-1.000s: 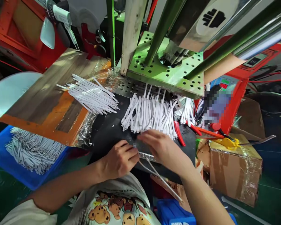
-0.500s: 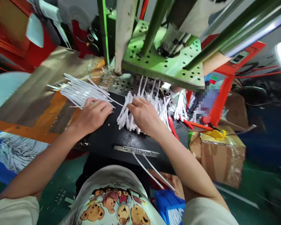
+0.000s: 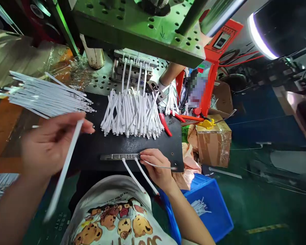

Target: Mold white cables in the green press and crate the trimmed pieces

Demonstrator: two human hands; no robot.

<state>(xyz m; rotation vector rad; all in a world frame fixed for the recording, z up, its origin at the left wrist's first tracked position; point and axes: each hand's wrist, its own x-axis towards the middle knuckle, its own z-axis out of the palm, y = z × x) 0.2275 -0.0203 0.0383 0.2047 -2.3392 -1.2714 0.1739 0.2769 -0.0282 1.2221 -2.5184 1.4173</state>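
Note:
My left hand is raised over the table's left side, blurred, pinching a white flat cable that hangs down toward me. My right hand grips another white cable at the right part of a narrow metal fixture. How its end meets the fixture is hidden by my fingers. Two more white cables run from the fixture over the table's front edge. Beyond lies a dense row of white cables with connector ends. Left of it is a loose pile of white cables.
A green press plate hangs over a metal mould with several cables in it. Red-handled pliers lie right of the row. A blue bin stands below right, near a cardboard box.
My right hand has come from the cable row to the front fixture with a cable. My left hand has lifted a cable from the left pile. The view has shifted right.

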